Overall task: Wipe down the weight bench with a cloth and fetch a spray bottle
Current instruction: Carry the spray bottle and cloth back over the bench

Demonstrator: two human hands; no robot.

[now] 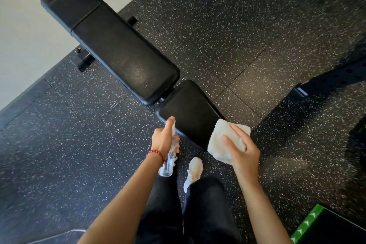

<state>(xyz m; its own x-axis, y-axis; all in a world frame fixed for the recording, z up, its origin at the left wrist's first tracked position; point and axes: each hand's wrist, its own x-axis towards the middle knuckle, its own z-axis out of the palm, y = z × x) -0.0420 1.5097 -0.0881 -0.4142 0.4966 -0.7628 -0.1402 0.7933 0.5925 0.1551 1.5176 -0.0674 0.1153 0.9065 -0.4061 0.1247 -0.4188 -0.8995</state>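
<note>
A black padded weight bench (122, 51) runs from the upper left down to its seat pad (188, 113) just in front of me. My left hand (164, 140) grips a clear spray bottle (168, 164), forefinger stretched along its white nozzle, which points at the seat pad. My right hand (241, 152) holds a folded white cloth (223, 142) beside the seat pad's near right corner, thumb and fingers wrapped around it. The cloth hovers above the floor, apart from the pad.
Black speckled rubber floor tiles (237, 35) surround the bench. A pale wall (23, 35) rises at the left. A dark perforated rack upright (332, 79) lies at the right, and a green-edged black box (326, 228) sits at the lower right. My white shoe (195, 170) stands below the seat.
</note>
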